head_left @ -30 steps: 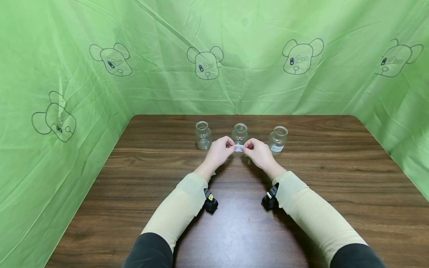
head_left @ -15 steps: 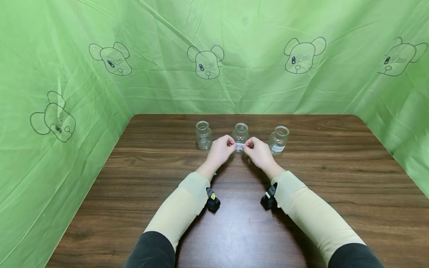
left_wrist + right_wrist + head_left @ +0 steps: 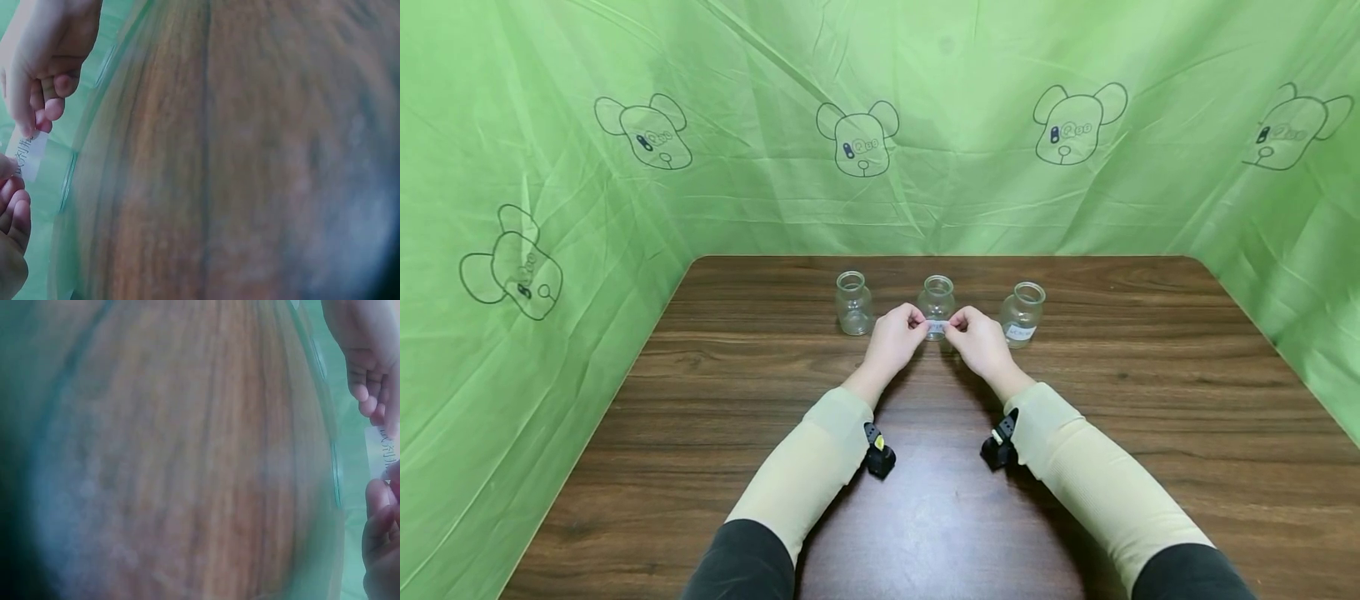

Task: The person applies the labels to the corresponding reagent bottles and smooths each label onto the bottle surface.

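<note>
Between my two hands is a small white label (image 3: 936,327) with handwritten dark characters. My left hand (image 3: 893,340) pinches its left end between thumb and fingertips, and my right hand (image 3: 982,342) pinches its right end. The label lies in front of the lower body of the middle glass jar (image 3: 937,302); whether it touches the glass I cannot tell. In the left wrist view the label (image 3: 32,157) stretches between both sets of fingertips, and the right wrist view shows the same label (image 3: 377,453) at its right edge.
A plain glass jar (image 3: 853,307) stands upright left of the middle one. To the right stands another jar (image 3: 1022,304) bearing a white label (image 3: 1020,332). All are on a dark wooden table (image 3: 1150,400), with green cloth (image 3: 955,200) behind and at both sides.
Over the last second the label has risen slightly against the middle jar. Both hands keep their pinch and have barely shifted.
</note>
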Tool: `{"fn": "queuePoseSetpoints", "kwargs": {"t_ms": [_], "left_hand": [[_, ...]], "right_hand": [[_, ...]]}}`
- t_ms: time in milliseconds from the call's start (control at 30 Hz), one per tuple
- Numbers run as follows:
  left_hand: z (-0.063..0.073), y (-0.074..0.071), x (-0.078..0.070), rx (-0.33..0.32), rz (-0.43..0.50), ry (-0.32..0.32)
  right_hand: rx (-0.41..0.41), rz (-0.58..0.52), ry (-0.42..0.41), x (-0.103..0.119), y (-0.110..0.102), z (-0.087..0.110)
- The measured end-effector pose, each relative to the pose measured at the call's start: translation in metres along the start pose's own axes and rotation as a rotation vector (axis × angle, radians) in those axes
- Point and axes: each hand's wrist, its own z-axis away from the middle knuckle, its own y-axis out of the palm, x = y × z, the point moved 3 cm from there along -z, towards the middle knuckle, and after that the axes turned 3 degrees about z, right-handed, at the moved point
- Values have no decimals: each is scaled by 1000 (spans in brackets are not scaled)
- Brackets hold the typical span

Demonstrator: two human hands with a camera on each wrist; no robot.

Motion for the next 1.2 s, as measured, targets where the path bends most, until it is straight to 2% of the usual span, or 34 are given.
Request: {"fn": "queuePoseSetpoints", "kwargs": {"t_ms": [167, 267, 467, 567, 800, 933, 1200], "left_hand": [[2, 1, 1, -20, 41, 5], [4, 0, 4, -22, 88, -13], [4, -9, 8, -50, 136, -39], [1, -12, 5, -32, 104, -40], [-7, -9, -4, 105, 1, -16], [-7, -9, -4, 112, -16, -13], [-5, -18, 1, 161, -101, 65]], "right_hand": [[6, 26, -14, 0, 2, 0], [18, 20, -30, 0, 3, 1], [19, -22, -20, 0, -1, 1], [27, -6, -25, 1, -3, -3], [113, 72, -76, 8, -3, -12], [118, 91, -116, 8, -3, -14], [151, 126, -174, 7, -10, -13]]}}
